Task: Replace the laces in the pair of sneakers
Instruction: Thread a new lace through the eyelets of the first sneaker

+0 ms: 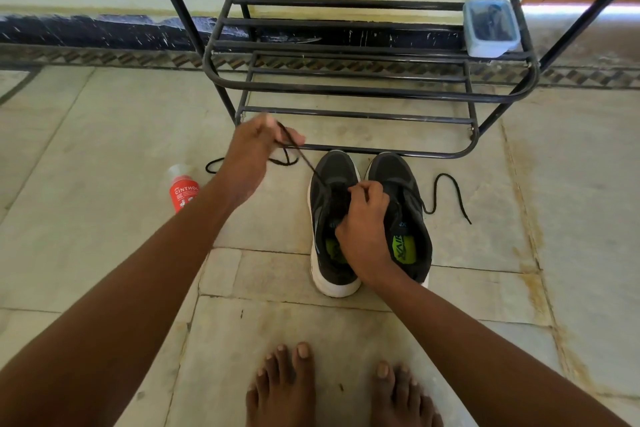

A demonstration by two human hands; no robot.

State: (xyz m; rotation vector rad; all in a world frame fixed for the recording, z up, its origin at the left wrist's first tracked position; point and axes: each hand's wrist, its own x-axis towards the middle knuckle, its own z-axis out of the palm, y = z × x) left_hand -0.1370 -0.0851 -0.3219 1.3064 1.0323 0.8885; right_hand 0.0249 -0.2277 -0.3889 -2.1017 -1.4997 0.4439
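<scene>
While my left hand (pixel 258 146) pinches lace (pixel 304 159) taut, right hand (pixel 363 218) fingers curl at left sneaker (pixel 332 218) eyelets, grip unclear; hard tug risks tipping shoe.

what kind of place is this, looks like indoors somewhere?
Probably a home entryway or hallway: a black metal shoe rack stands against a painted wall, on a tiled floor, with a pair of sneakers in front of it.
</scene>
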